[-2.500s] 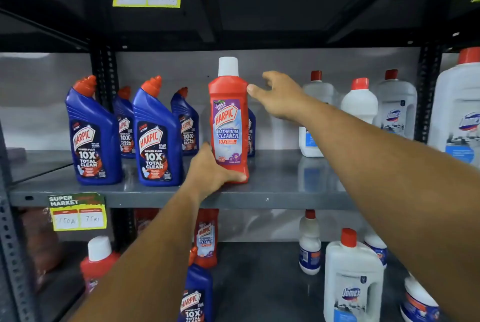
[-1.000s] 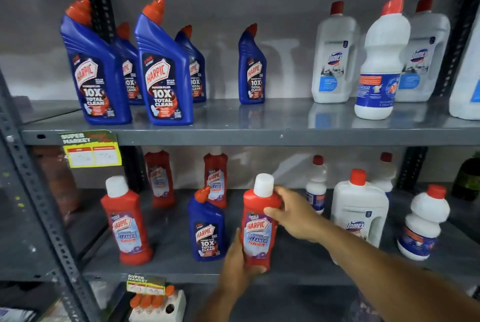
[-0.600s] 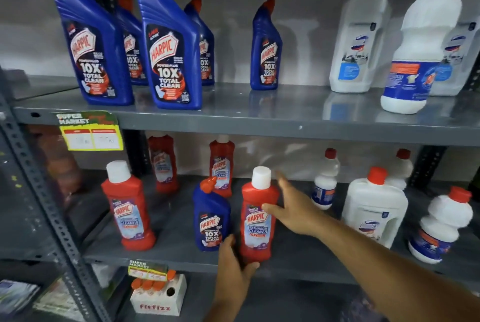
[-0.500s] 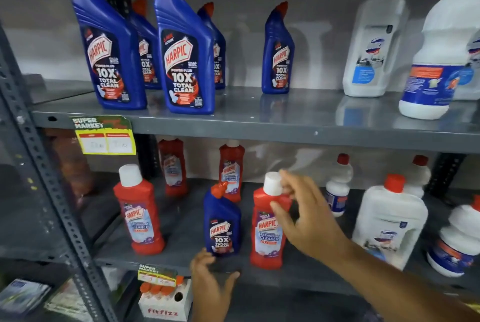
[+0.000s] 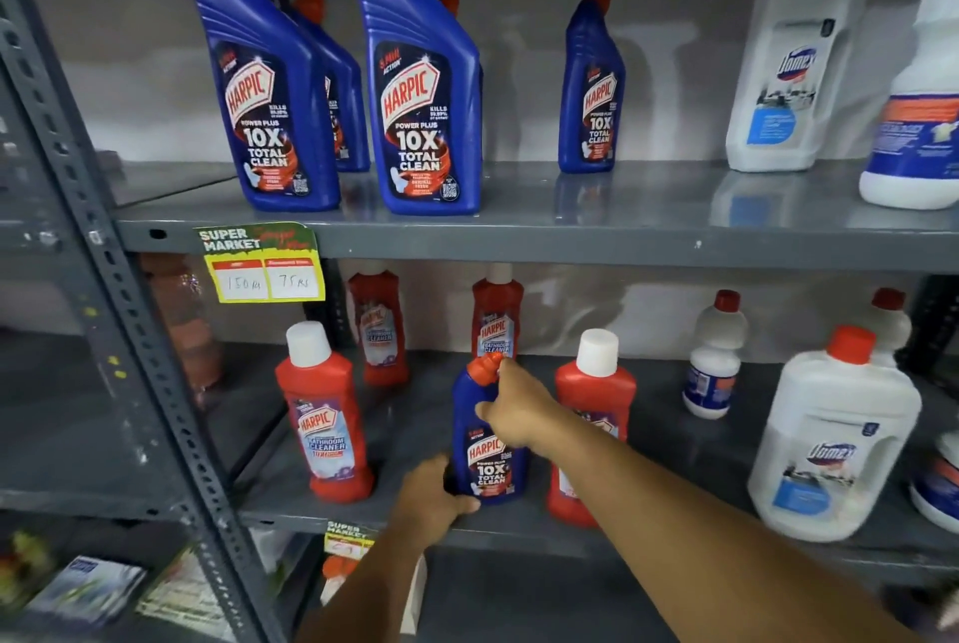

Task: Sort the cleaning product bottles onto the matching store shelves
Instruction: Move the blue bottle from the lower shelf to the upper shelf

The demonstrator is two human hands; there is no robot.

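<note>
A small blue Harpic bottle (image 5: 488, 461) with an orange cap stands on the lower grey shelf (image 5: 519, 531) between red bottles. My left hand (image 5: 433, 500) grips its base from the left. My right hand (image 5: 514, 406) wraps its neck and shoulder from the right. Just to its right stands the red bathroom cleaner bottle (image 5: 597, 398) with a white cap, partly hidden by my right forearm. On the upper shelf (image 5: 571, 235) several blue Harpic bottles (image 5: 420, 87) stand upright at the left.
More red bathroom cleaner bottles (image 5: 324, 414) stand at the left and back of the lower shelf. White Domex jugs (image 5: 830, 440) fill the right side of both shelves. A yellow price tag (image 5: 264, 269) hangs on the upper shelf edge. A slotted steel upright (image 5: 119, 310) runs down the left.
The red bathroom cleaner came down from the upper shelf and was set on the lower shelf and released. Both hands shifted left onto the small blue bottle beside it.
</note>
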